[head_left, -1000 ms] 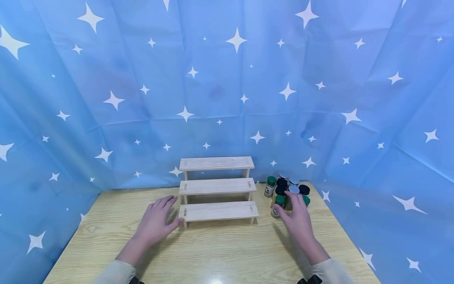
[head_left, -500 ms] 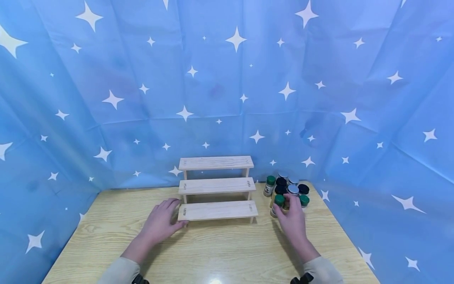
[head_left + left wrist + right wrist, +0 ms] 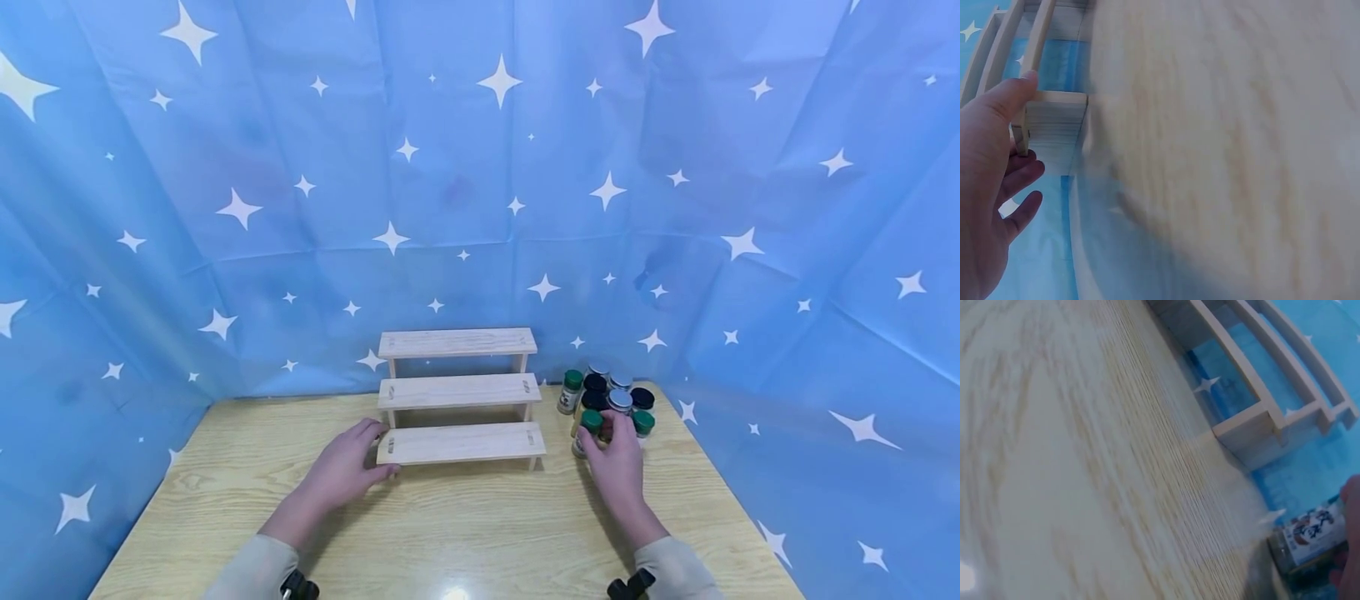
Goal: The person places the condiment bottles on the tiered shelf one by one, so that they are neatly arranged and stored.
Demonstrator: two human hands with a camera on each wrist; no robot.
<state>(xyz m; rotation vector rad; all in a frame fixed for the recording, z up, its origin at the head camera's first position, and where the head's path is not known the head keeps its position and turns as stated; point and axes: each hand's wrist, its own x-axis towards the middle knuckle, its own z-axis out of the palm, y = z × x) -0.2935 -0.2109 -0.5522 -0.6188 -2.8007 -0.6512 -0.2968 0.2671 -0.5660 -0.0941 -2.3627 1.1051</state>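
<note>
While the pale wooden three-tier rack (image 3: 460, 392), lower centre, is gripped by the fingers of the left hand (image 3: 342, 467), apparently for steadiness, a green-capped clear jar (image 3: 589, 424), lower right, is pinched by the right hand (image 3: 619, 467).

At four o'clock in the right wrist view, we lose most of the right hand (image 3: 1352, 534) past the edge. We cannot read the blurred label (image 3: 1316, 533) on the jar (image 3: 1310, 567).
</note>
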